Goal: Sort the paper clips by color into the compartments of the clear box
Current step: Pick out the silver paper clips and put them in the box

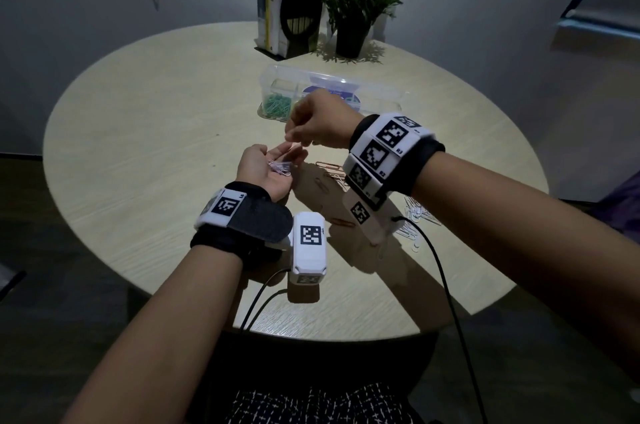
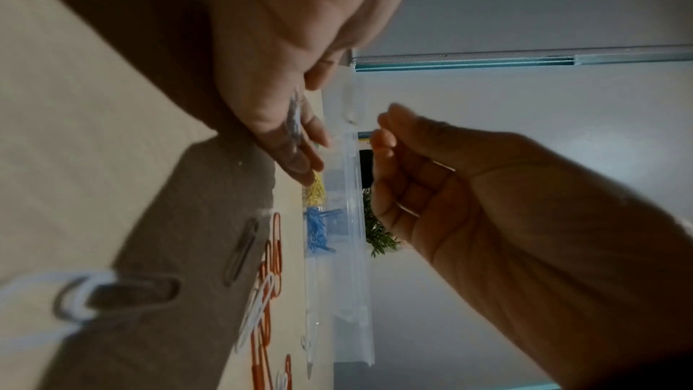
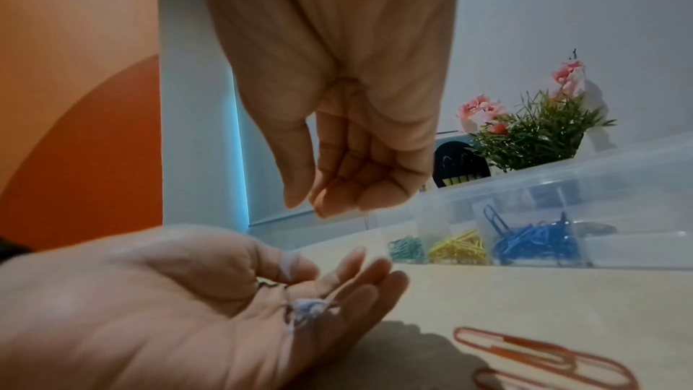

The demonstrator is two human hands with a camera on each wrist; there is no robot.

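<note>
My left hand [image 1: 263, 167] lies palm up over the round table, fingers relaxed, carrying a small heap of pale lilac paper clips [image 1: 280, 168] [image 3: 307, 307]. Just above its fingertips hovers my right hand [image 1: 311, 125] [image 3: 337, 177], fingers curled and thumb tip close to the forefinger; no clip shows between them. Behind the hands stands the clear box [image 1: 381, 91] [image 3: 619, 165]. Its compartments hold green clips [image 1: 277, 104] [image 3: 407, 248], yellow clips [image 3: 459, 245] and blue clips [image 3: 532, 239].
Loose orange clips [image 1: 327, 167] [image 3: 544, 355] lie on the table [image 1: 156, 146] under my right wrist, white clips [image 1: 419, 215] to the right. Books with a black bookend [image 1: 298, 11] and a potted plant [image 1: 353, 32] stand at the far edge. Cables hang off the near edge.
</note>
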